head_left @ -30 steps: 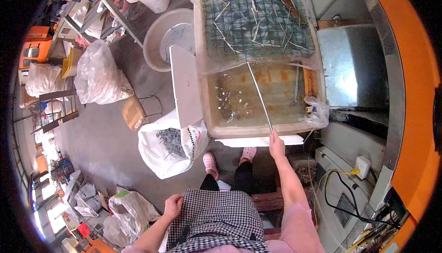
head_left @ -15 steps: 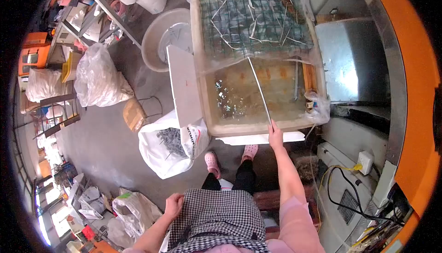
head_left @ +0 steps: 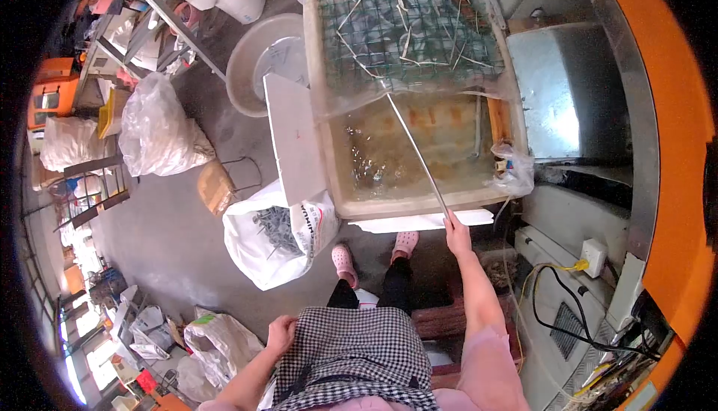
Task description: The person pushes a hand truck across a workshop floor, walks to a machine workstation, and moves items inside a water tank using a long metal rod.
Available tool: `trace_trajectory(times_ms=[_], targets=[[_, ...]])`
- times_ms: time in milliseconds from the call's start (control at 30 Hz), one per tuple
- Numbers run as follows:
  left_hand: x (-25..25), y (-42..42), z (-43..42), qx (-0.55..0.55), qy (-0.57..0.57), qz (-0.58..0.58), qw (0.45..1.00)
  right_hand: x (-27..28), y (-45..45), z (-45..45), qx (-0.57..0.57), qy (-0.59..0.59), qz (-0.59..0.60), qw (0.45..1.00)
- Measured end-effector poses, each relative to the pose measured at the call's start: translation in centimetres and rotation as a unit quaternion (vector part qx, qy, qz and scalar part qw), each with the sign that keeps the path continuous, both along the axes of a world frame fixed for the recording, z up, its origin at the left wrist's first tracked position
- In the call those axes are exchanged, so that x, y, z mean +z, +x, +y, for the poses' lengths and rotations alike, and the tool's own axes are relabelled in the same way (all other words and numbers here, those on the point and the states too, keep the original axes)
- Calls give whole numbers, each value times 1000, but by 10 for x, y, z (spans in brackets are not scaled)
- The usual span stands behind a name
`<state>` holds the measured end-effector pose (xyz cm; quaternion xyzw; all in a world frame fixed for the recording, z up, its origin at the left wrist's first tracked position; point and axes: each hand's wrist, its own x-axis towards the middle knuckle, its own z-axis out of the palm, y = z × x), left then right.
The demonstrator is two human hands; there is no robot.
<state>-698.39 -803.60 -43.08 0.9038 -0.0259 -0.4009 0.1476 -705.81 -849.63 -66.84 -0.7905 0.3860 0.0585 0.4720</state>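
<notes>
My right hand (head_left: 459, 237) is closed around the near end of a long thin rod (head_left: 416, 148). The rod slants across the water-filled tub (head_left: 340, 210), its far end at the edge of the clear plastic sheet under the green mesh (head_left: 411, 33). Whether that tip touches the mesh or the sheet I cannot tell. Low at my left side, my left hand (head_left: 282, 334) has its fingers curled at the edge of my black-and-white checked apron (head_left: 351, 340), apparently gripping the cloth. White twig-like strips lie over the mesh.
Left of the tub stand a white board (head_left: 295, 138), a white sack of grey pieces (head_left: 258, 261) and a round basin (head_left: 243, 63). A metal box (head_left: 546, 100) and a cabled socket (head_left: 593, 258) are on the right. Stuffed plastic bags (head_left: 157, 130) sit farther left.
My right hand has moved slightly right and back toward me, drawing the rod with it. The rod's far tip has shifted left in view. My left hand stays at the apron.
</notes>
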Motion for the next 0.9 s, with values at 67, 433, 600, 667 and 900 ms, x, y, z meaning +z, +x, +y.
trace_trajectory(times_ms=[67,433,600,667,900], targets=[[4,0,-5,2,13,4,1000,9,14,-1,-1,25,44,999],[-1,2,-10,6,5,7,1000,-42,65,-1,-3,-20,-42,999],[1,5,-17,-14,9,-9,1000,-39,92,-1,-18,6,7,1000],[1,6,-16,-11,9,-3,1000,-40,90,2,-25,20,9,999],[6,12,-19,-24,-19,-19,999,25,4,29,-18,18,10,1000]])
